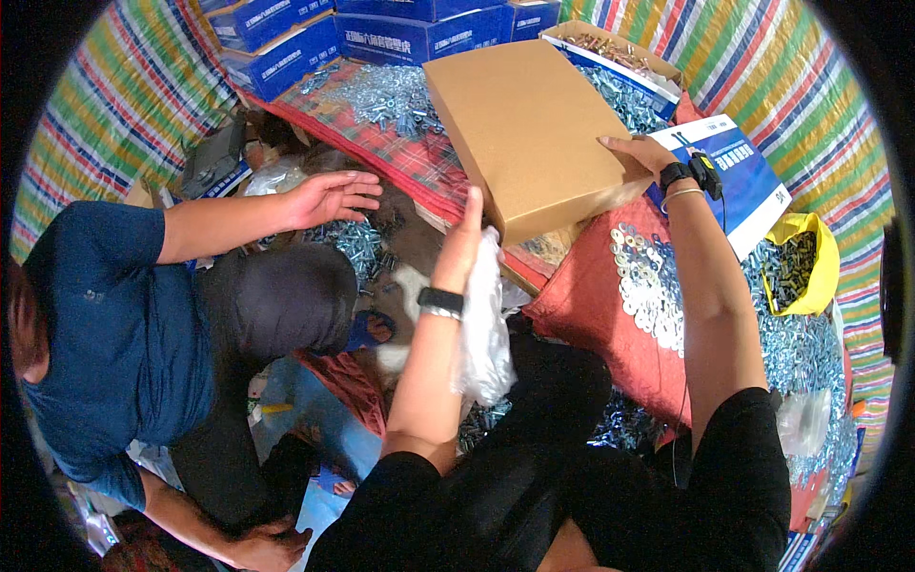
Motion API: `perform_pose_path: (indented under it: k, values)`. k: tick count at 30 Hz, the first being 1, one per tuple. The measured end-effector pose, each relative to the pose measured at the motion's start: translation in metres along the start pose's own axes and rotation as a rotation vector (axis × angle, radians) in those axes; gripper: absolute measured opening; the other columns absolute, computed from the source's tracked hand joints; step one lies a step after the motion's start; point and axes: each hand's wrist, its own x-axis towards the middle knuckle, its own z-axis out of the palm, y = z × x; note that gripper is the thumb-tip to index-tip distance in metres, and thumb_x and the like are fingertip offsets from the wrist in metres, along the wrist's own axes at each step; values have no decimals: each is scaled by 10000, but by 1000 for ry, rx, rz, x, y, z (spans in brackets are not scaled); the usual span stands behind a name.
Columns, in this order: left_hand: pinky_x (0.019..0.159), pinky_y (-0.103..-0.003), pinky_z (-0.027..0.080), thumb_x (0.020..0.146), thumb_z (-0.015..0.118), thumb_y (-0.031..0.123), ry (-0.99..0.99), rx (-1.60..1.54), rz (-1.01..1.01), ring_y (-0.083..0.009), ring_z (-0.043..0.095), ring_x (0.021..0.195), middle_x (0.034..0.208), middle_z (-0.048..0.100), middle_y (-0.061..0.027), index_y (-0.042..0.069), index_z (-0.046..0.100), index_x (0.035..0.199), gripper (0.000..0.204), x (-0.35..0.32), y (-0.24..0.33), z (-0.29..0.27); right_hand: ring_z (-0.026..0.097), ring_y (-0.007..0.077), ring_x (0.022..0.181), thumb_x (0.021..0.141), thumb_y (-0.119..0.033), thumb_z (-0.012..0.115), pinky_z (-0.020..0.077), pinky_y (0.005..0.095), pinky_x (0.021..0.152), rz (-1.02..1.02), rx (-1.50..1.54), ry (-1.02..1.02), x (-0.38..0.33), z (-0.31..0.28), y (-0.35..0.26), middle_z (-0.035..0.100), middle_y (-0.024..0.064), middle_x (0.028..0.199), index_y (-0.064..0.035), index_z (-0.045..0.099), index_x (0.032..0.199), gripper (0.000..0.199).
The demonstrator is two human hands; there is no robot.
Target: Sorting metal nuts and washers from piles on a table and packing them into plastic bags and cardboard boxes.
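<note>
Centrally, cardboard box: lay tilted between both hands.
Right hand: gripped its right side, thumb on top.
Left hand: stood at its near left corner, grip impossible to tell; clear plastic hung alongside.
Washers: lay to the right, on red cloth.

Carton held over table, between left hand at near-left corner and right hand at right edge. Stacked boxes ranged along table's far edge, behind carton; loose fasteners spread between. Open tray set right of stacks. Printed box panel laid right of carton. Washers scattered on cloth nearer front edge. Fastener-filled bag placed by right edge.
</note>
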Motion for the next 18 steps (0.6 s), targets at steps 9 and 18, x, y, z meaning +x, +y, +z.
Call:
perform_pose_path:
  k: [9, 18]
  values:
    - [744, -289, 454, 839, 560, 468, 53, 516, 316, -158, 601, 842, 907, 662, -105, -69, 626, 990, 562, -20, 27, 19, 630, 188, 892, 667, -457, 774, 490, 284, 789, -288, 319, 142, -38, 8, 2, 629, 135, 1038, 60, 531, 1157, 753]
    - [800, -381, 447, 851, 455, 542, 134, 704, 555, -361, 601, 967, 914, 633, -260, -17, 620, 1006, 603, -53, 57, 36, 599, 153, 927, 757, -352, 715, 451, 256, 819, -434, 436, 205, -93, 0, -13, 621, 84, 1061, 18, 542, 1174, 583]
